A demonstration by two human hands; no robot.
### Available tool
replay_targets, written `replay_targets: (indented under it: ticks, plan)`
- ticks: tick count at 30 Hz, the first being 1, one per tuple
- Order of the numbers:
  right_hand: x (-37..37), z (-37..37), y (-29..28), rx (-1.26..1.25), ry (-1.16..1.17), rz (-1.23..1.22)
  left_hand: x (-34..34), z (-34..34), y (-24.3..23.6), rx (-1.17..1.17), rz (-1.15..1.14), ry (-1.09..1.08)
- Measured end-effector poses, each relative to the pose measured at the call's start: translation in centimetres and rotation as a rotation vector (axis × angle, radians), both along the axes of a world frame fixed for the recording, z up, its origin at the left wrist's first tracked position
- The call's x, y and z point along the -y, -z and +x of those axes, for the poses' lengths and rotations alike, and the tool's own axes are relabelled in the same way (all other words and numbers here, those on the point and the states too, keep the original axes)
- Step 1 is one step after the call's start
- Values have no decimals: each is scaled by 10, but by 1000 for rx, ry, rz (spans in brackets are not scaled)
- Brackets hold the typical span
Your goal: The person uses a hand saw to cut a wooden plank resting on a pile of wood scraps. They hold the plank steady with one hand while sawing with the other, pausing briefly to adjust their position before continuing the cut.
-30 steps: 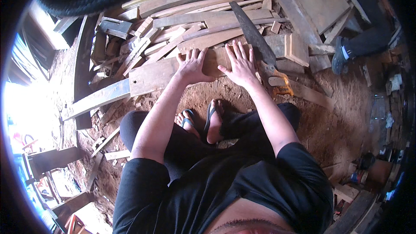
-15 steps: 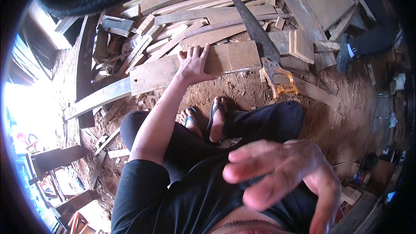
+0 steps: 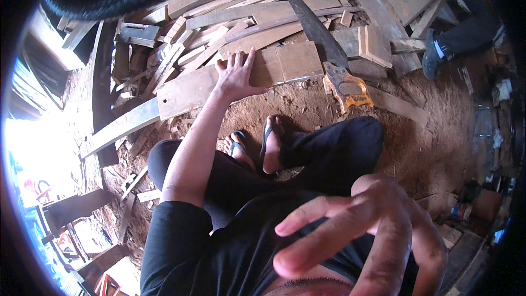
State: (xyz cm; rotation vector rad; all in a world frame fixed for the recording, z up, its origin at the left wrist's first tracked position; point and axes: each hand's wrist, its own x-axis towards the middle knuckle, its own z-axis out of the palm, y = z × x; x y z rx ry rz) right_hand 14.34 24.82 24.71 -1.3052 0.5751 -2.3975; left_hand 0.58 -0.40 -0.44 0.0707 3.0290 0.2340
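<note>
Left hand [image 3: 235, 77] lies flat, fingers spread, steadying the wooden board [image 3: 230, 79] on the dirt floor [image 3: 307, 107]; right hand [image 3: 367, 230] hovers empty, grip open, handsaw [image 3: 329, 57] beside the board likely wants taking up.

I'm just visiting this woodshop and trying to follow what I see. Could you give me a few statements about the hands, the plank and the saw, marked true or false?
1. The left hand lies flat on the wooden plank. True.
2. The right hand holds the handsaw. False: it is raised close to the camera, fingers spread, holding nothing.
3. The handsaw lies across the boards, its orange handle toward the person. True.
4. The person is barefoot. False: both feet wear flip-flops.
5. Another person's shoe shows at upper right. True.
</note>
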Motion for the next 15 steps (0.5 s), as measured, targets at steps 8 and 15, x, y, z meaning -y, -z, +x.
replay_targets:
  ticks: [8,15]
  plan:
    - [-95,-113,79,-590,821,1390,-2,2,3,-66,43,-7]
    - [-159,-141,217,-933,1005,2235,-5,2,-7,21,38,-30]
